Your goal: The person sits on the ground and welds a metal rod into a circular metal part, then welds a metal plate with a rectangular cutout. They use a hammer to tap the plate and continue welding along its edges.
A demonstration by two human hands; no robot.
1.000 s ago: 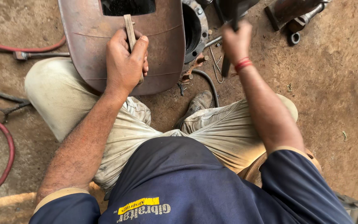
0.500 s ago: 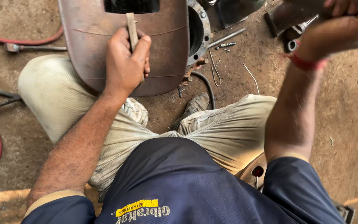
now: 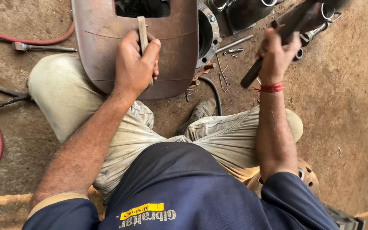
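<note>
Rusty panel (image 3: 107,64) lay on your knee; your left hand (image 3: 135,64) clenched chisel (image 3: 142,32) against it, right hand (image 3: 277,53) gripped hammer (image 3: 273,47) raised.

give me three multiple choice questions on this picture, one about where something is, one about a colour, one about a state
1. Where does the flat metal bar in the left hand rest?
A. on the dirt floor
B. against the rusty brown metal panel
C. on the person's knee

2. What colour is the thread band on the wrist of the right hand?
A. red
B. green
C. white

3. How is the dark tool handle held by the right hand?
A. lying loose on the ground
B. tucked under the arm
C. gripped in a closed fist, raised off the ground

Answers:
1. B, the bar stands upright against the panel's face just under its dark opening, pinned by the thumb.
2. A, a red band circles the wrist.
3. C, the fingers wrap the handle, which slants up toward the frame's top; its head is out of view.
</note>
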